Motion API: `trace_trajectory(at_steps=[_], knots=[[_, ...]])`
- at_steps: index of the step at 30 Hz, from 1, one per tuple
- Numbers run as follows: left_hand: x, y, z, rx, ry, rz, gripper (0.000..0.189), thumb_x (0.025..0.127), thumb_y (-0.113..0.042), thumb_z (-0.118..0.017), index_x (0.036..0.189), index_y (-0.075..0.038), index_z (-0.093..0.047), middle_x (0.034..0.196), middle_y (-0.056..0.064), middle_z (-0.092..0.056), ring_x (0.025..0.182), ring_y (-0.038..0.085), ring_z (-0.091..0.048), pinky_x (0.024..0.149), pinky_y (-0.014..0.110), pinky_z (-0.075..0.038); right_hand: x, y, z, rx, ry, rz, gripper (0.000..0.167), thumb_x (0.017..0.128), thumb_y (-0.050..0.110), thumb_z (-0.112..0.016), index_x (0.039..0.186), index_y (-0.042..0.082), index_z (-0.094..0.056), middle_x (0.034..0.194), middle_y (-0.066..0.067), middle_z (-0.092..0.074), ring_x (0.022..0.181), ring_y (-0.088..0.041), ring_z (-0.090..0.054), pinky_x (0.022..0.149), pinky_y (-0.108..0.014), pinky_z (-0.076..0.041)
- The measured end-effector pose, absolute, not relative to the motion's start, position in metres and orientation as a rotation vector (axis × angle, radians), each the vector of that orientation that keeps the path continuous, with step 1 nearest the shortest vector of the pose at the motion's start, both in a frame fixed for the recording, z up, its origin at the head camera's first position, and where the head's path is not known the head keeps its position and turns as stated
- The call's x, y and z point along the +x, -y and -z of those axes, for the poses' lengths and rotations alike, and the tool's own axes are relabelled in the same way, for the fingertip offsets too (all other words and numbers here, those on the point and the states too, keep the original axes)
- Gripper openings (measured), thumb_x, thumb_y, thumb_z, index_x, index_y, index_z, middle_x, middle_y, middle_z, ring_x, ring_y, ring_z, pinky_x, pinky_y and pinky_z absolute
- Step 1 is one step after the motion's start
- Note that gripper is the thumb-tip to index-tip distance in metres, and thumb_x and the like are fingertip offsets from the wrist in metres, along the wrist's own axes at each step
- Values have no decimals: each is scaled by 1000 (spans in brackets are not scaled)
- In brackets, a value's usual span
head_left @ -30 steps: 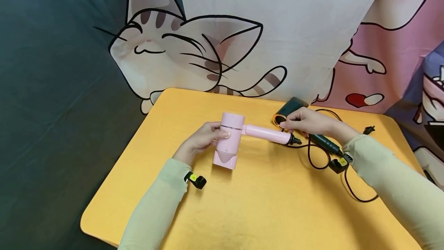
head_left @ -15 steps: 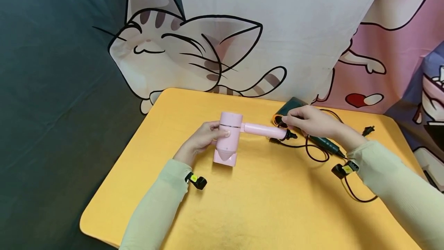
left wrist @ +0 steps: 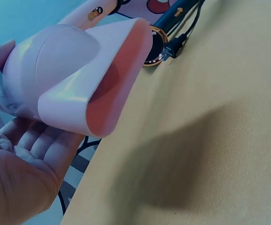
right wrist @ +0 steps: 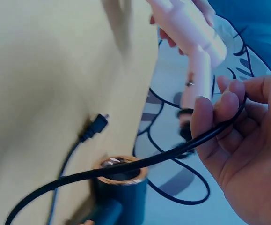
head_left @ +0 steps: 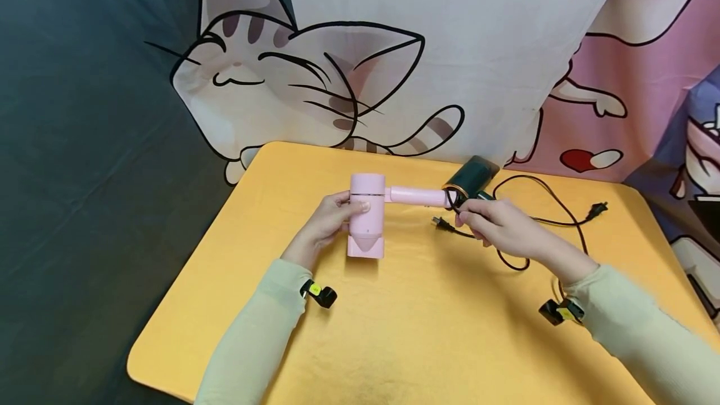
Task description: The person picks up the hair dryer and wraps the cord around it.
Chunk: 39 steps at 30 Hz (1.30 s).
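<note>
My left hand (head_left: 326,225) grips the barrel of a pink hair dryer (head_left: 368,211), thumb on its near side, and holds it above the table. The flared pink nozzle (left wrist: 119,84) points toward me. The dryer's handle (head_left: 416,196) reaches out to the right, with a black sleeve (right wrist: 186,126) at its end. Just right of that end, my right hand (head_left: 503,227) pinches a black power cord (right wrist: 79,175) between thumb and fingers. Behind it a dark green hair dryer (head_left: 474,175) with a gold rim lies on the table, its handle mostly hidden by my hand.
On the yellow table (head_left: 360,330), a black plug (head_left: 441,224) lies below the pink handle's end. Another plug (head_left: 597,210) lies near the right edge, with loops of cord around it. A curtain with a cartoon cat (head_left: 270,86) hangs behind the table.
The pink dryer has risen slightly and its handle has swung up to nearly level. My right hand has moved lower toward me, and the cord now curves between it and the handle's end.
</note>
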<state>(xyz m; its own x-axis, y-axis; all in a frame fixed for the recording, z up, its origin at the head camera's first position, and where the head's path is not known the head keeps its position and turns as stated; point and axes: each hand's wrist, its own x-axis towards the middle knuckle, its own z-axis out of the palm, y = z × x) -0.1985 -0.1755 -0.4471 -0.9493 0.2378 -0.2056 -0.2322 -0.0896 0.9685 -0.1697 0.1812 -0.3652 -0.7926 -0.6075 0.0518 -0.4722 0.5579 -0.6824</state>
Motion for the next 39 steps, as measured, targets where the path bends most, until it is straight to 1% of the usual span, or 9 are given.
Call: trace_trajectory(at_steps=[4,6,10,13,21,24,30,35,39], knots=[[-199,175,447,-19,-1878,-2126,50,97,-10,-70,143,8,-60,118,20,-71,93,23,-73,77,36,-65,-164,-178,379,-905,-2606,1085,22,113,12,-51,108,14,-71,74,4,-57,60,-9,-57,52,-27,-49],[-200,176,447,-19,-1873,-2142,50,97,-11,-70,142,8,-60,115,17,-72,91,22,-73,74,33,-65,-162,-176,386,-902,-2600,1112,22,113,12,-50,109,14,-71,75,3,-58,62,-10,-58,54,-28,-51],[-200,176,446,-6,-1861,-2173,50,97,-12,-70,141,9,-60,109,11,-73,86,19,-73,68,30,-63,-159,-175,401,-912,-2564,1212,22,113,8,-49,109,12,-71,76,4,-59,63,-11,-60,58,-30,-56],[-199,175,445,9,-1852,-2185,49,97,-11,-69,140,10,-61,104,8,-74,83,19,-73,65,28,-62,-158,-176,414,-907,-2547,1281,24,113,7,-48,109,11,-71,76,2,-62,64,-12,-61,61,-32,-57],[-195,172,443,14,-1815,-2219,48,97,-12,-68,139,11,-61,97,5,-74,76,16,-71,57,23,-57,-161,-176,441,-883,-2436,1410,27,116,11,-43,120,9,-70,79,-13,-65,66,-17,-63,60,-37,-58],[-193,170,442,22,-1805,-2228,49,96,-13,-68,138,12,-60,96,5,-74,76,16,-72,57,24,-58,-163,-176,450,-848,-2404,1439,28,116,12,-43,123,7,-69,81,-17,-65,66,-19,-63,60,-38,-59],[-192,167,440,24,-1781,-2233,50,95,-14,-66,137,13,-59,93,4,-75,75,15,-72,60,26,-60,-169,-180,461,-731,-2320,1494,32,116,16,-44,127,-4,-67,87,-27,-65,68,-22,-65,61,-41,-60],[-193,164,435,32,-1788,-2214,54,95,-14,-67,140,13,-57,96,5,-75,79,18,-73,64,30,-63,-174,-184,467,-640,-2255,1514,37,116,20,-45,128,-8,-66,89,-29,-65,69,-24,-66,63,-41,-61],[-193,164,433,25,-1790,-2207,54,95,-13,-68,141,13,-57,97,6,-75,81,18,-73,65,31,-63,-180,-187,472,-579,-2192,1571,39,116,21,-47,127,-11,-66,91,-32,-64,69,-24,-66,63,-39,-62]])
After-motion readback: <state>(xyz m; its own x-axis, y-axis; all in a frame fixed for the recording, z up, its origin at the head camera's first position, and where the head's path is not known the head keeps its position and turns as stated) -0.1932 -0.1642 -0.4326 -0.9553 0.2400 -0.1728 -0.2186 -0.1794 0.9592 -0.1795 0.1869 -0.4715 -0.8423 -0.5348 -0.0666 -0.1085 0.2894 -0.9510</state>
